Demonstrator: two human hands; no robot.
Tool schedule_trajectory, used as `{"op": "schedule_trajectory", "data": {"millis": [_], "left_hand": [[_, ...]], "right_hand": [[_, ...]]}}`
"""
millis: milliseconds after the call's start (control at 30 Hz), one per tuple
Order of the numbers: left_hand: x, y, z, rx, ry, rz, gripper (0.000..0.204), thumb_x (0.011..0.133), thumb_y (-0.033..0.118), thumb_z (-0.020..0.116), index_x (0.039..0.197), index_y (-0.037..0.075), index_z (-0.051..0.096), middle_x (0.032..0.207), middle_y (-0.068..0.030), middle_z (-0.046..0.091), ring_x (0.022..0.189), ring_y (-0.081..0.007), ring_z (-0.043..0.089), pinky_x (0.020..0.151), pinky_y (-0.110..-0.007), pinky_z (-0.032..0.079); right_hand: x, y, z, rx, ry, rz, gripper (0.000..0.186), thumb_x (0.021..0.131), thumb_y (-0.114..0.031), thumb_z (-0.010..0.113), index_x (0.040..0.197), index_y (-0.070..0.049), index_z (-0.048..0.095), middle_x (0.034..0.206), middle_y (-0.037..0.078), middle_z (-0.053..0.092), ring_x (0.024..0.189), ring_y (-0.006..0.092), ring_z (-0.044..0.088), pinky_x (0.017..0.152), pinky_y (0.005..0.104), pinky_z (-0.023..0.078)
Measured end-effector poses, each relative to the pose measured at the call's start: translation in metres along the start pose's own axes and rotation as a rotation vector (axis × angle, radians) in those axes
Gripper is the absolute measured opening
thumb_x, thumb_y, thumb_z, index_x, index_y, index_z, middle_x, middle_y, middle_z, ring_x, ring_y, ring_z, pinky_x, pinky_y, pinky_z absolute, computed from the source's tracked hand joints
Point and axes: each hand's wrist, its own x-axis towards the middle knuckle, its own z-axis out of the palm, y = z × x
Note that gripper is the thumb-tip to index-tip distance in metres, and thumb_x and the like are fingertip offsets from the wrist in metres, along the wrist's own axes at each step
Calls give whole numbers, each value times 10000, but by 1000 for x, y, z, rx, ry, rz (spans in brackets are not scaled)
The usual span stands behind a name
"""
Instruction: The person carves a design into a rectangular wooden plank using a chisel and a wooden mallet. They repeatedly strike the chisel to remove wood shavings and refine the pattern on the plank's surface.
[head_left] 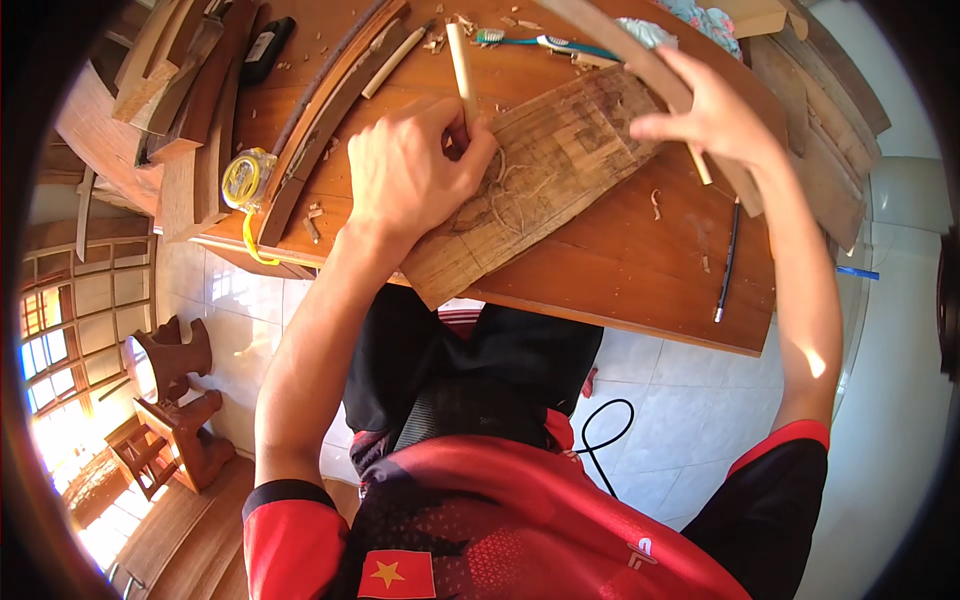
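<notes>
My left hand (415, 170) is closed round a pale wooden-handled tool (459, 55), whose lower end is hidden by my fingers. It rests over a brown wooden board (570, 180) with curved lines and grooves worked into its face. The board lies slantwise, its near corner jutting past the table edge. To the right, my right hand (725, 115) reaches over a long curved wooden strip (645, 62), thumb and fingers apart. Just below its thumb shows the end of a pale wooden stick (700, 166); I cannot tell whether the hand touches it.
On the table (640, 270) lie a tape measure (243, 180), a pencil (728, 262), a toothbrush (545, 42), another pale stick (395, 65) and wood shavings. Curved strips (330, 110) lie on the left. Wood pieces are piled at far left (185, 80) and right (825, 110).
</notes>
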Motion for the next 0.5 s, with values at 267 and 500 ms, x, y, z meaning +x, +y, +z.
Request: {"op": "schedule_trajectory", "data": {"millis": [267,500], "left_hand": [[5,1,-3,-7,-4,107,275,859,237,727,686,50,622,653,-88,613,547,-270,610,525,-372,472],[51,-46,-7,-50,-147,386,255,876,212,715,726,33,613,679,-100,606,569,-292,600,546,-378,465]], "right_hand": [[-27,13,22,-48,-45,-157,1154,613,-228,981,1574,-93,357,1627,184,379,1494,332,385,1242,425,336],[-77,-43,52,-106,105,135,1212,594,-399,979,1585,-147,328,1593,166,413,1405,402,483,1144,487,443]]}}
